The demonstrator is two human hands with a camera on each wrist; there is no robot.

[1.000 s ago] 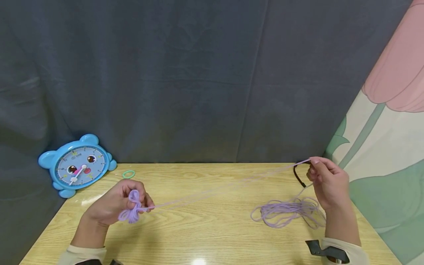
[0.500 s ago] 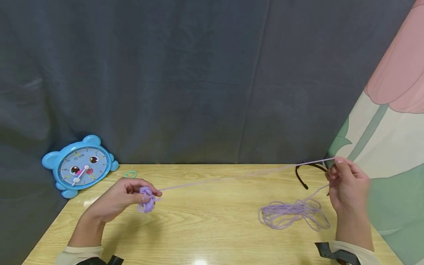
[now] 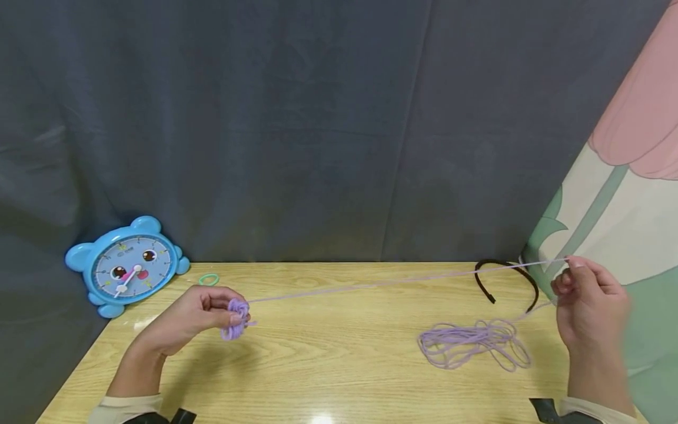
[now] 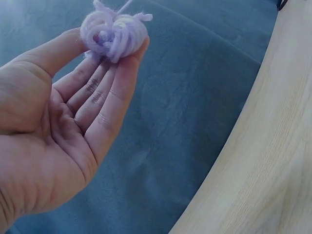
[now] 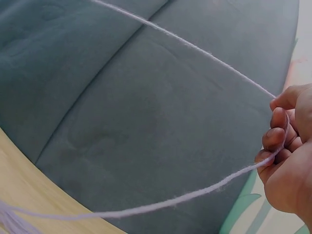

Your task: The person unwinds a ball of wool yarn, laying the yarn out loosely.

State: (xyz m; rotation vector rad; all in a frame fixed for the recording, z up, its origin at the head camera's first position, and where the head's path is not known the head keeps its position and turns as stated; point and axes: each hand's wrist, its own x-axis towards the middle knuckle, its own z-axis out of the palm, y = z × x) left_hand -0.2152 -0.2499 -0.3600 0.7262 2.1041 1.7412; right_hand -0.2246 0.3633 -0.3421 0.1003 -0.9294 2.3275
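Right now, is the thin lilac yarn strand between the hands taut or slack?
Taut: the strand runs nearly straight from the left hand to the right hand.

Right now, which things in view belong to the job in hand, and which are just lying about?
Apparently in the job:
left hand, pinching the small yarn bundle
right hand, holding the stretched strand
loose yarn on the table

Apparently lying about:
blue clock
green ring
black band

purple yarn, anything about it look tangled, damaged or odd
No damage shows. The strand runs nearly straight between the left hand and right hand; the loose loops on the table overlap untidily, but I can't tell whether they are tangled.
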